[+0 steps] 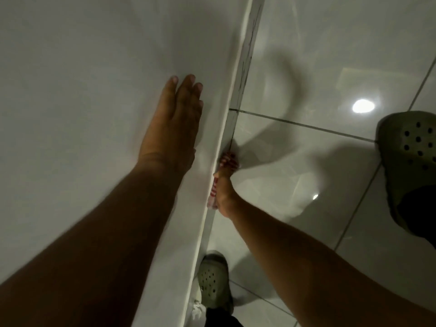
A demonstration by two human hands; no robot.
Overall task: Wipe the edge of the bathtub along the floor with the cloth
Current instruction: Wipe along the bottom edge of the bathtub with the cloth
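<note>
The white bathtub (82, 67) fills the left of the head view, and its rim (226, 119) runs from the top centre down to the bottom. My left hand (175, 121) lies flat on the tub's top surface, fingers together and extended. Below the rim, my right hand (225, 182) holds a red-and-white striped cloth (213, 192) against the tub's side where it meets the floor (306, 161). The cloth also shows past my fingertips. Most of the cloth is hidden by my hand and the rim.
Glossy grey floor tiles with dark grout lines spread to the right, with dark marks along the tub's base (247, 55). My feet in olive perforated clogs stand at the bottom centre (213, 279) and at the right edge (410, 161). Something white and crumpled (197, 310) lies by the nearer clog.
</note>
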